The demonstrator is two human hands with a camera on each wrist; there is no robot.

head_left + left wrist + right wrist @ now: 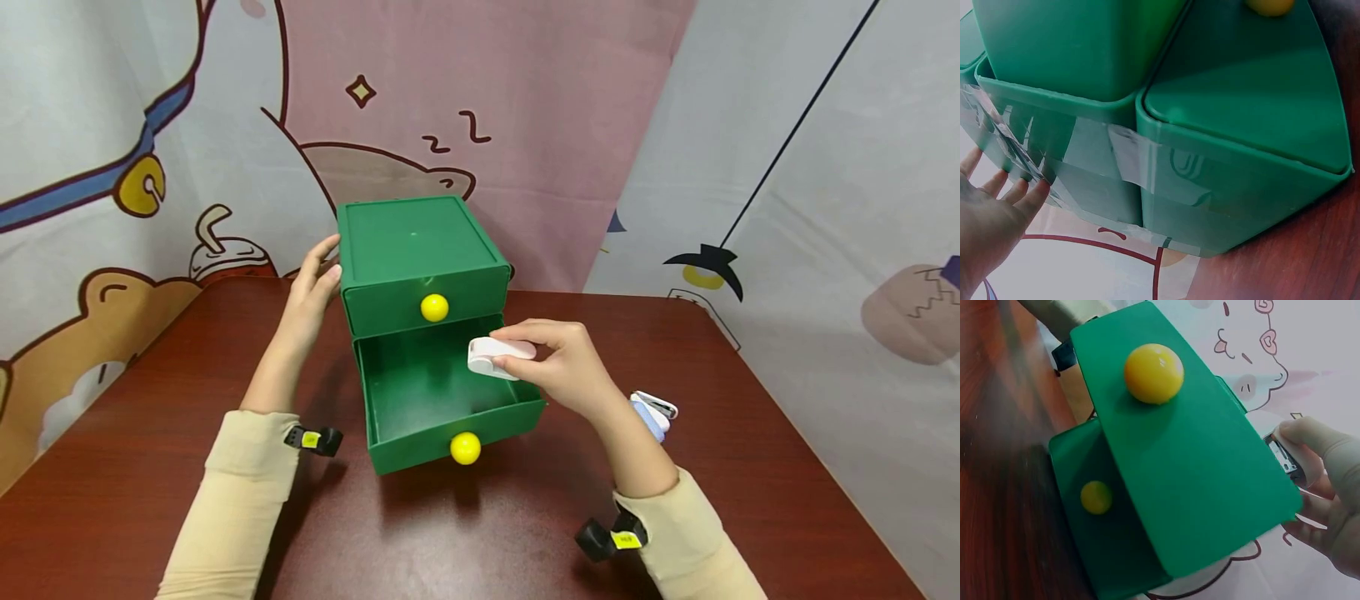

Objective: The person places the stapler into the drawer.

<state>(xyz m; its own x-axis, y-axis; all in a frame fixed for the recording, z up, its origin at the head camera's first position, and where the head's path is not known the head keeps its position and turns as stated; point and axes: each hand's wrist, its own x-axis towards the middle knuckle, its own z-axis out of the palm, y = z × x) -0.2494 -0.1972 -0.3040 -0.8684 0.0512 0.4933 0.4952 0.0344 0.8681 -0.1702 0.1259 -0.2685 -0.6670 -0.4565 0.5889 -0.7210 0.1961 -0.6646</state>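
A green two-drawer box (412, 242) stands on the table, its upper drawer shut and its lower drawer (420, 452) pulled out. Each drawer front has a yellow ball knob. My right hand (566, 367) pinches a small white stapler (483, 360) between thumb and fingers, above the right side of the open drawer. In the right wrist view the metal end of the stapler (1285, 456) shows beside the drawer front. My left hand (309, 292) rests its outstretched fingertips against the box's left side, where the left wrist view shows clear tape (1129, 156).
Right of the box, partly behind my right forearm, a blue and white object and a white stapler (660, 408) lie close together on the dark red-brown table (750, 467). A cartoon-printed cloth (562, 125) hangs behind the table.
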